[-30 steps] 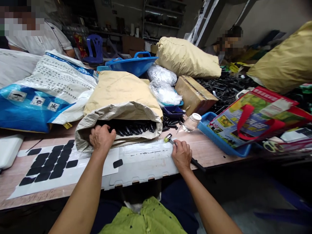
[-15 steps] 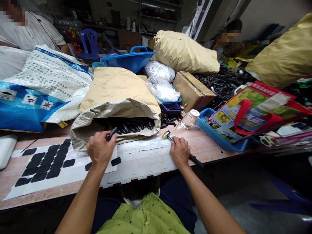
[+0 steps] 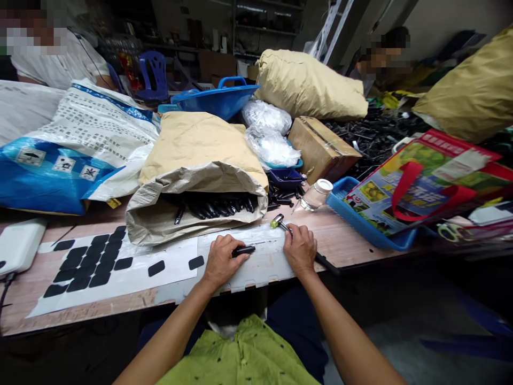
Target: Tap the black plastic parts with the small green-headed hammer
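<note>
My left hand is closed on a slim black plastic piece, just above the white board at the table's front. My right hand grips a small hammer by its handle. The hammer's head, with a yellowish face, points away to the left, and its black handle end sticks out below my hand. Behind my left hand lies an open paper sack with many similar black pieces inside its mouth. Flat black rounded patches lie in rows on a white sheet to the left.
A clear jar with a white lid stands beyond the hammer. Right of it are a blue basket and a colourful bag. A cardboard box sits behind. A white device is at the left. Two people are across the table.
My left hand has moved right and down, from the sack's mouth to above the white board, carrying the black piece. My right hand with the hammer has barely moved.
</note>
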Action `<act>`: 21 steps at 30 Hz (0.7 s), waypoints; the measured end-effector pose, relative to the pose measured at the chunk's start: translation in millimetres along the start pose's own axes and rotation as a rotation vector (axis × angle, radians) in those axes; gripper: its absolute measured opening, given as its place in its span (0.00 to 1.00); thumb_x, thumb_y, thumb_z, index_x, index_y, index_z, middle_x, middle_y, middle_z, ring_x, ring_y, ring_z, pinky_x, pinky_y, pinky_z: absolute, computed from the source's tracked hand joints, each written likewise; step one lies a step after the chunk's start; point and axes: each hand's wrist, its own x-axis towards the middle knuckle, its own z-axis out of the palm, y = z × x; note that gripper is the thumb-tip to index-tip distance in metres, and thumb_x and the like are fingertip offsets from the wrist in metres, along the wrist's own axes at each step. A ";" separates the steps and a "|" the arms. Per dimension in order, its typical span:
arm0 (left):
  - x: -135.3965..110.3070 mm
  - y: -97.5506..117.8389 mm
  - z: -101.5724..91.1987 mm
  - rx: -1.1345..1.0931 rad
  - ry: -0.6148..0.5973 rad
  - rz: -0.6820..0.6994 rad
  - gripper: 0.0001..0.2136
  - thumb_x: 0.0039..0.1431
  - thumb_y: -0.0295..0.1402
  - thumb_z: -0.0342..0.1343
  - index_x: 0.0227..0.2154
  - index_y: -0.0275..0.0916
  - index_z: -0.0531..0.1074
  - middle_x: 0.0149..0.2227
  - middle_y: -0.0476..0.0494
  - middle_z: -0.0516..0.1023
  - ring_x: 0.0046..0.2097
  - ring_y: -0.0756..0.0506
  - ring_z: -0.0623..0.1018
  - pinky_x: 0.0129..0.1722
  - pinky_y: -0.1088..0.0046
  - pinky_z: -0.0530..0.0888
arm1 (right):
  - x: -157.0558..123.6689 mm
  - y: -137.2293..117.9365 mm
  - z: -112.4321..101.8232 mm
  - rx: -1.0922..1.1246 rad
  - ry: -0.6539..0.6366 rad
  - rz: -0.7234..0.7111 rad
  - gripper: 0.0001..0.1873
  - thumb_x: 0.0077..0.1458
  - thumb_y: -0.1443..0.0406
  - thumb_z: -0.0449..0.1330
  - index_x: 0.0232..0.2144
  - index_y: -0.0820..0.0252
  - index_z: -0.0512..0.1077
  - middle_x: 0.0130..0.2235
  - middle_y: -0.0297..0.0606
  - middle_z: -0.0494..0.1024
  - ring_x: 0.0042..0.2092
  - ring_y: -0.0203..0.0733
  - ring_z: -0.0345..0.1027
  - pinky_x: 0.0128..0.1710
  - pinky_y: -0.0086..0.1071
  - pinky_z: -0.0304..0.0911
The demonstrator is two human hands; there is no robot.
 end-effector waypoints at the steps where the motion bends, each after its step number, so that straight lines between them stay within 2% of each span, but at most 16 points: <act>1: 0.5 0.4 -0.7 0.005 -0.005 -0.009 0.09 0.58 0.37 0.67 0.41 0.45 0.79 0.38 0.46 0.77 0.44 0.40 0.72 0.47 0.61 0.68 | 1.2 0.5 -0.9 0.006 -0.011 0.004 0.13 0.64 0.63 0.57 0.49 0.53 0.75 0.43 0.40 0.74 0.45 0.46 0.61 0.41 0.36 0.50; 4: 2.1 2.1 -1.3 0.013 -0.018 -0.030 0.09 0.57 0.36 0.67 0.39 0.44 0.79 0.38 0.47 0.78 0.45 0.40 0.71 0.47 0.61 0.67 | 5.9 2.4 -8.7 0.053 -0.068 0.006 0.14 0.65 0.64 0.56 0.50 0.54 0.76 0.43 0.41 0.75 0.45 0.46 0.63 0.41 0.36 0.53; 7: 3.7 2.9 -0.9 0.001 -0.034 -0.053 0.08 0.56 0.37 0.68 0.39 0.46 0.79 0.38 0.47 0.78 0.45 0.40 0.71 0.47 0.62 0.66 | 5.3 0.9 -24.6 0.201 -0.046 0.004 0.16 0.66 0.64 0.53 0.51 0.55 0.76 0.44 0.42 0.76 0.46 0.45 0.67 0.43 0.36 0.58; 10: 5.0 3.5 -1.1 -0.013 -0.041 -0.084 0.08 0.55 0.36 0.68 0.38 0.46 0.78 0.39 0.48 0.78 0.45 0.40 0.71 0.46 0.62 0.66 | -8.8 -8.0 -42.1 0.443 0.015 -0.023 0.18 0.68 0.62 0.50 0.54 0.57 0.74 0.48 0.43 0.77 0.48 0.44 0.70 0.47 0.35 0.63; 13: 5.7 4.6 -1.6 -0.016 -0.043 -0.099 0.08 0.54 0.36 0.68 0.37 0.46 0.79 0.38 0.48 0.78 0.45 0.40 0.72 0.46 0.62 0.66 | -33.6 -21.9 -53.1 0.578 -0.029 -0.070 0.19 0.68 0.61 0.50 0.54 0.57 0.74 0.49 0.44 0.78 0.49 0.44 0.72 0.50 0.36 0.66; 17: 6.0 6.4 -1.7 -0.027 -0.036 -0.118 0.08 0.53 0.36 0.69 0.35 0.46 0.79 0.38 0.48 0.79 0.45 0.40 0.72 0.46 0.62 0.66 | -61.8 -38.0 -57.6 0.547 -0.120 -0.105 0.21 0.69 0.60 0.49 0.57 0.53 0.74 0.45 0.42 0.79 0.46 0.42 0.73 0.47 0.33 0.67; 21: 6.9 8.4 -1.4 -0.058 -0.019 -0.157 0.07 0.51 0.35 0.70 0.33 0.45 0.79 0.37 0.49 0.79 0.45 0.41 0.73 0.46 0.62 0.67 | -71.6 -46.3 -60.4 0.462 -0.114 -0.163 0.21 0.70 0.62 0.49 0.58 0.50 0.74 0.39 0.39 0.77 0.43 0.41 0.73 0.42 0.30 0.65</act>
